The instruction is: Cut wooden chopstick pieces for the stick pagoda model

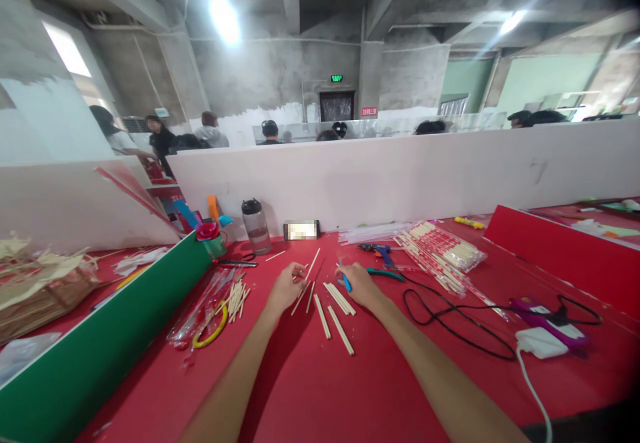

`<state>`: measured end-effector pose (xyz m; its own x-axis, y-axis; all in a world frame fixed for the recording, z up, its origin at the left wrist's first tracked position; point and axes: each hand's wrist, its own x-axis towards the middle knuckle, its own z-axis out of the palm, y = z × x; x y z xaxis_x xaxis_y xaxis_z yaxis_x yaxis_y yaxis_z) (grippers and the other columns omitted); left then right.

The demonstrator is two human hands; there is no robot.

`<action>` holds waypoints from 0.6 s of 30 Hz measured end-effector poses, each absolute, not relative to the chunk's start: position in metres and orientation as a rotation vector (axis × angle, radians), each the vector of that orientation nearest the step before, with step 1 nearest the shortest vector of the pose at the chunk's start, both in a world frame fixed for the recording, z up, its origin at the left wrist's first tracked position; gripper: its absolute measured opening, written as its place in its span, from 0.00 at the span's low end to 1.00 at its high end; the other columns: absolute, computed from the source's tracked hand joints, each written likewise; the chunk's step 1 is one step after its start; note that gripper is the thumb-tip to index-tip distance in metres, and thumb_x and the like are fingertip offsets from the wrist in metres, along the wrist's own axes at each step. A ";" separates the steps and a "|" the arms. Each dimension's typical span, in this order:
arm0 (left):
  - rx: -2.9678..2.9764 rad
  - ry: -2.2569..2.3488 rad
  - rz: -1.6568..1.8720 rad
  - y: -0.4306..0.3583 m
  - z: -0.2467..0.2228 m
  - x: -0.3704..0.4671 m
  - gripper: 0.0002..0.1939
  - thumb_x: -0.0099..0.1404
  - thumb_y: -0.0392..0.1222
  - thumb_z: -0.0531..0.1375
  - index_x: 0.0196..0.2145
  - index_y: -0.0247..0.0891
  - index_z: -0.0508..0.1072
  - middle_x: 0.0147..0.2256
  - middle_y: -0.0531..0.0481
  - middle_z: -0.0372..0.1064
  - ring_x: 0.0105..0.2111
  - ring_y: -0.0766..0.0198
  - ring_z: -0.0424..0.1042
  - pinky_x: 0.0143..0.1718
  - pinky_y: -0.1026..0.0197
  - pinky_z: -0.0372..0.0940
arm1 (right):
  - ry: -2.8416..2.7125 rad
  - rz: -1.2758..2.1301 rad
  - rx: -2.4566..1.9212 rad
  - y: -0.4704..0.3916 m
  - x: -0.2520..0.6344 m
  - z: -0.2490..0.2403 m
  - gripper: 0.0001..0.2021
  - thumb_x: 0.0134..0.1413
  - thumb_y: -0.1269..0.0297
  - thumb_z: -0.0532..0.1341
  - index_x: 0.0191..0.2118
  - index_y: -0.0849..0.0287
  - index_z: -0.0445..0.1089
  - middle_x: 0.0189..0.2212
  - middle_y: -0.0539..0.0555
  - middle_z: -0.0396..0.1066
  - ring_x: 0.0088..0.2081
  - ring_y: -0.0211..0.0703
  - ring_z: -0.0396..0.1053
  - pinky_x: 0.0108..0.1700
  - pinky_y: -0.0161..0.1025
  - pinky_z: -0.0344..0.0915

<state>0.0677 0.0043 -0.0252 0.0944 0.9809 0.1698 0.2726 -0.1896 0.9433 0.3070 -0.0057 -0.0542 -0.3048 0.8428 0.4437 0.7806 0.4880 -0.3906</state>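
My left hand (289,287) is closed, its fingers pinching a thin wooden stick (313,264) that slants up and away from me. Opposite it, my right hand (361,283) wraps round a slim blue tool (346,280); its tip is too blurred to name. Between and below the hands, several pale wooden sticks (341,331) lie on the red tabletop (305,389), some side by side in a small group (340,299). A pile of short stick pieces (237,301) rests left of my left hand, beside yellow-handled scissors (215,328).
A blue glue gun (383,253), green-handled pliers (385,273) and packs of chopsticks (440,249) lie to the right. A black cable (450,336) loops toward a purple power strip (555,323). At the back stand a water bottle (256,228) and a phone (301,230). A green divider (115,316) edges the left.
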 end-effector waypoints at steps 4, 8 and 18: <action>1.781 1.390 1.035 0.003 -0.029 0.065 0.13 0.50 0.29 0.63 0.35 0.38 0.71 0.31 0.50 0.71 0.28 0.65 0.68 0.31 0.65 0.59 | -2.079 0.148 -1.333 -0.005 0.306 -0.054 0.15 0.51 0.76 0.60 0.45 0.57 0.71 0.38 0.57 0.74 0.42 0.48 0.70 0.46 0.40 0.62; 1.929 1.455 0.945 -0.006 -0.026 0.069 0.11 0.53 0.34 0.63 0.36 0.39 0.72 0.30 0.50 0.71 0.27 0.65 0.67 0.30 0.65 0.56 | -2.039 0.176 -1.265 -0.006 0.304 -0.051 0.15 0.53 0.76 0.59 0.46 0.57 0.69 0.40 0.57 0.74 0.43 0.48 0.71 0.47 0.41 0.63; 2.030 1.538 0.822 -0.018 -0.016 0.075 0.10 0.50 0.34 0.66 0.31 0.42 0.72 0.26 0.50 0.72 0.26 0.60 0.69 0.32 0.63 0.55 | -1.996 0.204 -1.200 -0.013 0.298 -0.041 0.12 0.54 0.73 0.59 0.44 0.58 0.69 0.38 0.55 0.74 0.39 0.45 0.71 0.45 0.40 0.65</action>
